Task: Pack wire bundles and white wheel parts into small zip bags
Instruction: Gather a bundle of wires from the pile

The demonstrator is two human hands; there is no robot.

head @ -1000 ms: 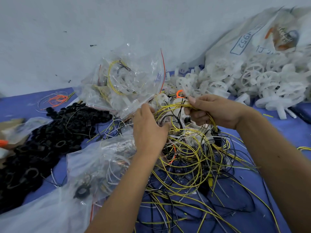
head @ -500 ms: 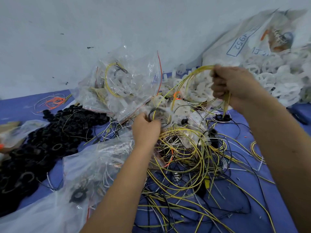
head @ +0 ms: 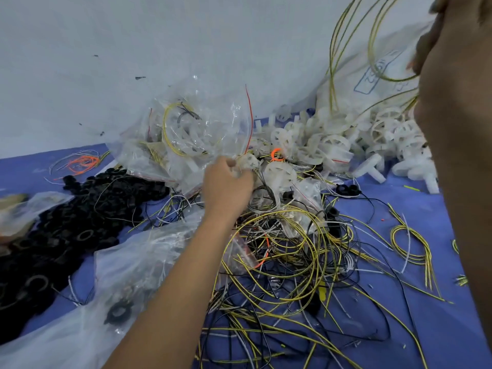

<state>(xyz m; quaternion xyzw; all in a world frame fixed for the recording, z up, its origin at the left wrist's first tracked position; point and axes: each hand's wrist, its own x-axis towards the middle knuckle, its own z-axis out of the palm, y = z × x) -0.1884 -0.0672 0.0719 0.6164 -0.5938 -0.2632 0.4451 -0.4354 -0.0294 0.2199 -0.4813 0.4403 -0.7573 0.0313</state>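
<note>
Step in hand, as I judge it: pulling one yellow wire bundle (head: 346, 57) free of the wire tangle (head: 290, 251) so it can go in a bag.

R hand (head: 452, 43) is raised v. close to cam, top right, blurred. Yellow loops hang from it, so it's prob. gripping them, but I can't tell how the fingers lie.

L hand (head: 229, 182) is low at the pile centre, fingers curled, pinching sth at the edge of the zip bags (head: 202, 134). Bag lip or a small white part, can't resolve which.

White wheel parts (head: 327, 145) are heaped against the wall, right of the bags; some already sit inside the clear bags w/ yellow wire.

Black ring parts (head: 80, 209) lie in a heap far left on the blue mat (head: 415, 209), not needed here.

To do it well, my view:
- draw bundle straight up, slow; the trailing strands run down toward the heap and may drag wheels along
- L hand to pin the pile or bag while R lifts
- coil loops tight before the bag mouth
- risk: black leads snag in yellow loops
</note>
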